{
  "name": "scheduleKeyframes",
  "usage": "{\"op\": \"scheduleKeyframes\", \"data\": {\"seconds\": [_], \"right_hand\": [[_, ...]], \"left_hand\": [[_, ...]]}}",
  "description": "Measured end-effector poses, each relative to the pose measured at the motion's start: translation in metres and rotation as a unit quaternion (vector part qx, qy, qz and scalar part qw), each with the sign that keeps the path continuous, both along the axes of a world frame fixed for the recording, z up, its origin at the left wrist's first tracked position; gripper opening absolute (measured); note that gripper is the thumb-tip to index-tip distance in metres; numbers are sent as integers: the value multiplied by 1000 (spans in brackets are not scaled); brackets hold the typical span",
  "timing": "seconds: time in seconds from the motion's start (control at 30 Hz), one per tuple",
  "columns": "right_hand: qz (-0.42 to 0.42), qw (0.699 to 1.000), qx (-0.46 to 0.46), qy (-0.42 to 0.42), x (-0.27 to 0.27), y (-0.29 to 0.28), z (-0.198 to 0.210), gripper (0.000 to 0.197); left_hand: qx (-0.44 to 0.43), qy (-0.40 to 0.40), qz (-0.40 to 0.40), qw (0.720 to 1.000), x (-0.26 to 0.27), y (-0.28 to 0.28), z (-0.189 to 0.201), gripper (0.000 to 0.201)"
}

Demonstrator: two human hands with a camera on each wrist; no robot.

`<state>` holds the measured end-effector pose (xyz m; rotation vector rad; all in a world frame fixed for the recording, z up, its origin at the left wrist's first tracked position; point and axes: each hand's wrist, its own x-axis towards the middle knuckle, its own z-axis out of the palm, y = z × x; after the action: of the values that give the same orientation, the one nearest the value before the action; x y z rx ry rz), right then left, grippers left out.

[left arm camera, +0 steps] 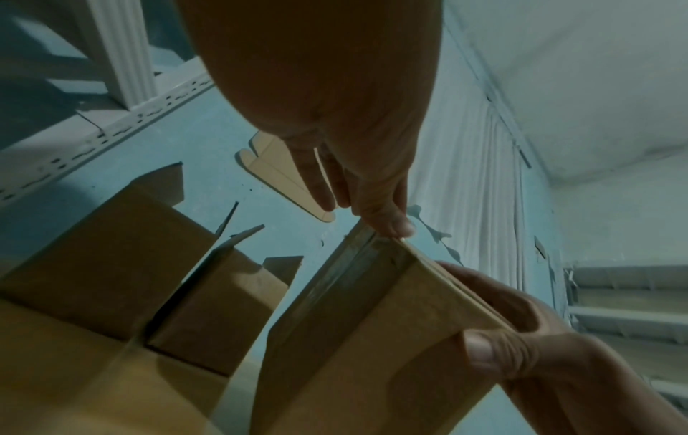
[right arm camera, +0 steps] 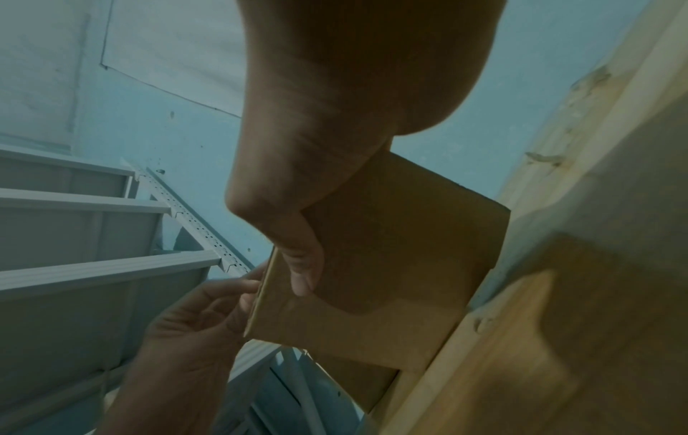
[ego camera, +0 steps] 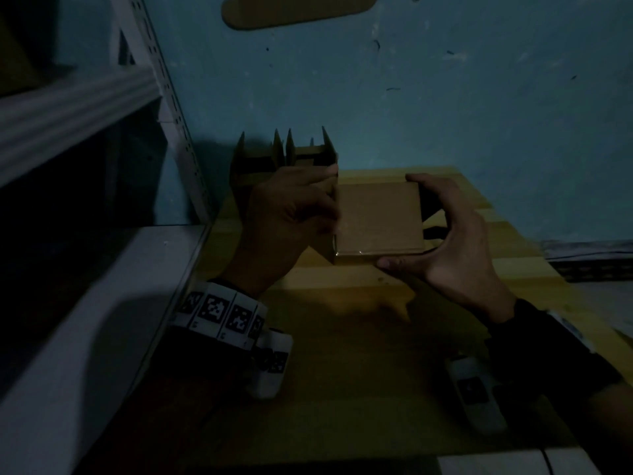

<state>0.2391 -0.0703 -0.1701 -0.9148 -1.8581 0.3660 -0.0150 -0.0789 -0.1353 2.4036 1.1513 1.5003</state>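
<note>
Very dim head view, faint glare along the cardboard box (ego camera: 376, 217); brighter, blurred, edge-warped wrist views.

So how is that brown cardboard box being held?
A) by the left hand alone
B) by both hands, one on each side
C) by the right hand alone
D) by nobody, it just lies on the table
B: the left hand pinches the left edge of the cardboard box while the right hand clasps its right side, with the wooden table under it.

Head above, wrists close beside box (ego camera: 378, 219)
</note>
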Motion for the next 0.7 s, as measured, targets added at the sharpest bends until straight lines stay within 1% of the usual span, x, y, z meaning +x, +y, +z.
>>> {"op": "scheduleKeyframes", "data": {"seconds": [0.1,0.3,0.47,0.53,0.6,0.7], "right_hand": [[3,1000,-5,5,0,1,0,109],[-1,1000,-14,2,1,1,3,109],[-2,1000,-11,0,2,2,2,109],[-2,1000,-10,1,2,1,1,109],[-3,1000,-12,0,3,0,2,109],[-5,1000,-20,4,3,0,2,108]], "left_hand": [[-1,3,1,1000,3,0,0,12],[-17,-44,-20,999,6,3,-4,12],[-11,-36,-5,999,9,2,-1,14],[-22,-36,-1,999,12,1,-2,15],[-40,-55,0,998,13,0,-5,18],[-41,-109,-15,993,11,0,-7,15]]}}
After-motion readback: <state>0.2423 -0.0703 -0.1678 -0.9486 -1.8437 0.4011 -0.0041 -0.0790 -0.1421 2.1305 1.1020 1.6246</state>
